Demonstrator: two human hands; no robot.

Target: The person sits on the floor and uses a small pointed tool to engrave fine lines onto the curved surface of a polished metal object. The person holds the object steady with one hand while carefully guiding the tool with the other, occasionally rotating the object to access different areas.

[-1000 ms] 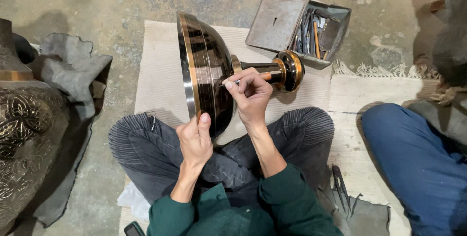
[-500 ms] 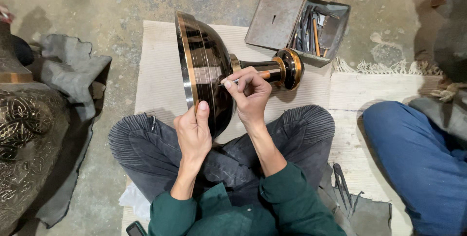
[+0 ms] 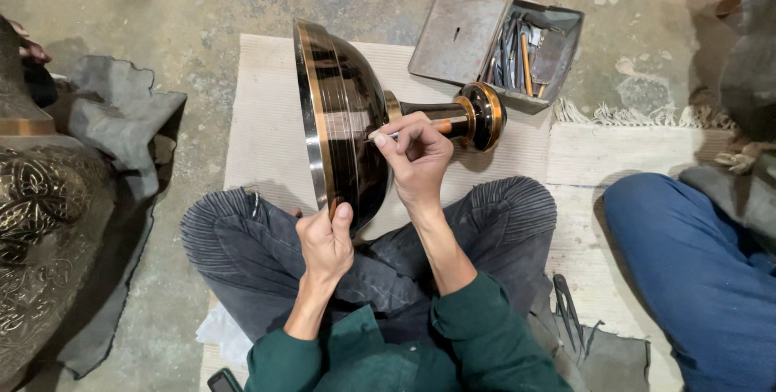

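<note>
**A:** Anything different from a second ago? Looks the same to me.

**B:** Pretty much. The left hand (image 3: 325, 240) still clamps the lower rim of the bowl (image 3: 343, 121), and the right hand (image 3: 416, 153) has barely shifted, still pinching a thin tool (image 3: 386, 136) with its tip on the bowl's outside. Slow, fine work on one spot, I'd say.

**A:** And the bowl itself?

**B:** Dark and glossy with brass bands, tipped on its side over the lap, its foot (image 3: 482, 115) pointing at the tin (image 3: 505, 44) of tools on the floor beyond the mat (image 3: 259, 117).
</note>
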